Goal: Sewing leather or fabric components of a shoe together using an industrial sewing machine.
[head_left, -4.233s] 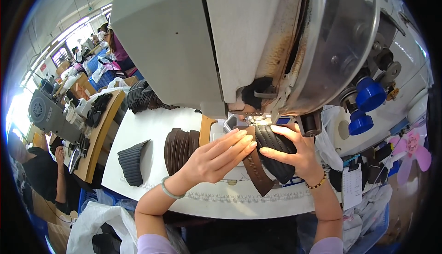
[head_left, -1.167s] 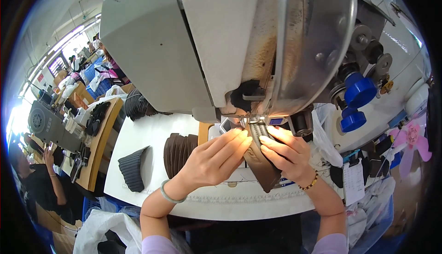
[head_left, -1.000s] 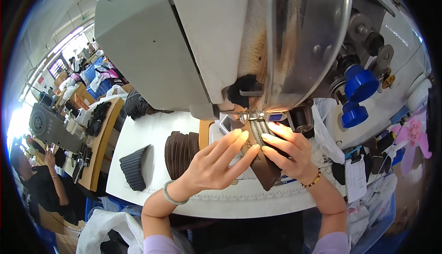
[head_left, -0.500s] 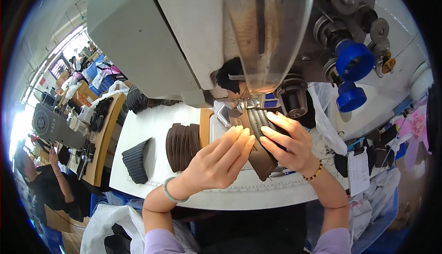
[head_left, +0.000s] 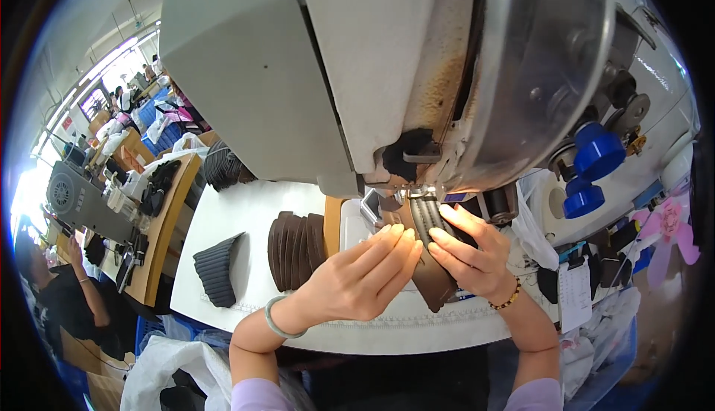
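Note:
Under the head of a sewing machine [head_left: 253,76] lies a brown leather-like piece [head_left: 434,286] with a dark ribbed strip [head_left: 424,214] on it. The fingers of my left hand [head_left: 361,277] are pinched together at the piece's left edge. My right hand [head_left: 480,258] rests on its right side, fingers spread and bent over the ribbed strip. The far end of the piece runs beneath the machine's needle area, where the stitching point is hard to make out. My fingers cover part of both layers.
Left on the white table [head_left: 253,322] are a stack of curved brown pieces [head_left: 294,251] and a dark ribbed panel [head_left: 217,269]. Blue knobs [head_left: 598,150] jut from the machine at right. A white bag [head_left: 179,370] hangs below the table edge. Another person [head_left: 86,299] sits at far left.
The view has shifted, so the machine head looks larger and further right. Both hands stay on the brown piece in nearly the same places.

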Demonstrator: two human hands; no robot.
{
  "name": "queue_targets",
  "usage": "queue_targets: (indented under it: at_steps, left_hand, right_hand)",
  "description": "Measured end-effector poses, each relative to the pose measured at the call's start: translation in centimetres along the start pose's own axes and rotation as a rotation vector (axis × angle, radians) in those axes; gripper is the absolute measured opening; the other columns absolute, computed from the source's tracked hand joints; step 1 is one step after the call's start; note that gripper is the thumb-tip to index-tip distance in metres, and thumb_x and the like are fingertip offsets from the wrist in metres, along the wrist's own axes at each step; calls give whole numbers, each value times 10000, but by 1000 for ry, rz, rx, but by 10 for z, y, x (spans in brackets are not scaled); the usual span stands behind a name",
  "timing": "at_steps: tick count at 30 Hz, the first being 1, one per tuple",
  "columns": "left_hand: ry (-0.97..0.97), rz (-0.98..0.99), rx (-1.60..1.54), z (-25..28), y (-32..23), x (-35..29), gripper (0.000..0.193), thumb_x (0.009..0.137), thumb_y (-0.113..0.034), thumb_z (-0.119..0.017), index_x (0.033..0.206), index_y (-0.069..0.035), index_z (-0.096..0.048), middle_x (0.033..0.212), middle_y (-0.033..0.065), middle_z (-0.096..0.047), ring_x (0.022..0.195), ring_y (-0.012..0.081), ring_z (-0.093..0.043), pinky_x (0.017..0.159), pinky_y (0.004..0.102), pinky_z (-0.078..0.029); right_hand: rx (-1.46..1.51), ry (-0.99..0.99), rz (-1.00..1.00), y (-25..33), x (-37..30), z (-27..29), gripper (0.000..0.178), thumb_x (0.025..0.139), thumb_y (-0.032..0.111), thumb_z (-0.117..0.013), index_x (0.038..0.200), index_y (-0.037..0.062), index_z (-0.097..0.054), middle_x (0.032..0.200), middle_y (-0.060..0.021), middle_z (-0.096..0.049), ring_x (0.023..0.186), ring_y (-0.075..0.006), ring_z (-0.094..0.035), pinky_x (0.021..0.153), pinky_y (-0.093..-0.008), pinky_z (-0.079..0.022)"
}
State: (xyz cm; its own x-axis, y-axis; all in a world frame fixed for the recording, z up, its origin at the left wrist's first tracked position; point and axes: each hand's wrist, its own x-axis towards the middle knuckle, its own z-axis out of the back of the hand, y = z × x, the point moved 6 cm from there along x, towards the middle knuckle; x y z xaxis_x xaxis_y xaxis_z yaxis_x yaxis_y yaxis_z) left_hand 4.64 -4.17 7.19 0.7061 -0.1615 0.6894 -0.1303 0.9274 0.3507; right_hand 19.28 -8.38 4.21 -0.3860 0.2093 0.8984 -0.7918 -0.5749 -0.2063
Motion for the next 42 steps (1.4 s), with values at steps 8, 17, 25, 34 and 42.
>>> queue_targets:
  at_steps: [8,17,25,34,42]
  left_hand:
    - [-12,73,-115,-3,25,-6,360,653,-32,-648,1002,53,-669,1000,130,-668,941,256,-677,749,316,-581]
    - [16,44,-50,-8,16,-5,418,677,-62,-632,1072,73,-649,956,104,-606,948,230,-643,784,299,-571]
    - [-74,119,-140,-13,33,-9,380,688,-56,-672,1056,38,-660,974,93,-619,879,235,-660,699,299,-559]
    - [-168,98,-181,-6,25,-10,413,659,-53,-727,1062,8,-660,999,95,-636,818,234,-659,642,308,-550]
    - [-46,203,-221,-3,22,-8,503,614,-20,-678,1113,31,-650,1017,104,-641,795,227,-648,578,298,-528]
  right_hand:
    - [-99,-8,-88,3,6,-10,284,676,128,-707,957,109,-741,1020,-10,-665,882,-238,-631,800,-378,-594]
    - [-85,-1,-96,-2,-3,-7,282,697,113,-714,977,128,-745,1023,7,-658,885,-217,-610,817,-383,-586]
    - [-102,39,-82,-3,4,-10,304,701,32,-643,995,62,-715,1059,-47,-673,948,-319,-658,707,-377,-573]
    - [-60,-45,-48,1,0,-9,241,702,91,-763,941,104,-730,986,-13,-658,865,-199,-623,787,-362,-569]
    - [-77,-59,-32,-2,-1,-8,221,705,87,-752,925,94,-733,1008,-13,-667,933,-208,-635,811,-370,-585]
